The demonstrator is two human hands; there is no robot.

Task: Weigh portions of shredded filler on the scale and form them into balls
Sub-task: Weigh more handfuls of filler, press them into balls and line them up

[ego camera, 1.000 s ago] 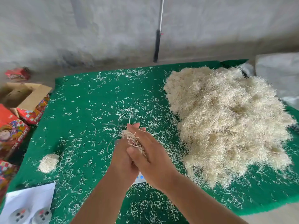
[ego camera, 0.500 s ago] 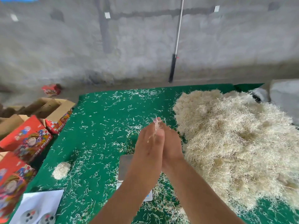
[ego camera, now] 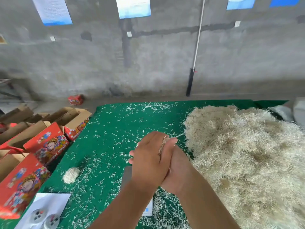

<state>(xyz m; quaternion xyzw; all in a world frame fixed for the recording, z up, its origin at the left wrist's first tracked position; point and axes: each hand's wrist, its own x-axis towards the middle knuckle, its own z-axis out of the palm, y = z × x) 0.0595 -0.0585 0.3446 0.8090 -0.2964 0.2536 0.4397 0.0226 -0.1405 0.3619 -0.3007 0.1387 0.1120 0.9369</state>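
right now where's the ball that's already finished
In the head view, the finished ball lies on the green mat at lower left, left of the hands, between the red boxes and the scale.

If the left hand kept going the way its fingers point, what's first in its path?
The left hand points up and slightly right, away from the person, with a wad of filler pressed against the right hand. Ahead lies only strand-littered green mat, then the wall. The big pile probably sits just right of that line; depth is unclear.

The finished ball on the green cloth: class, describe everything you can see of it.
The finished ball is a small, roughly round clump of pale, cream shredded filler, fuzzy at its edges. It rests alone on the green cloth, near its left edge, among loose scattered strands. No hand touches it.
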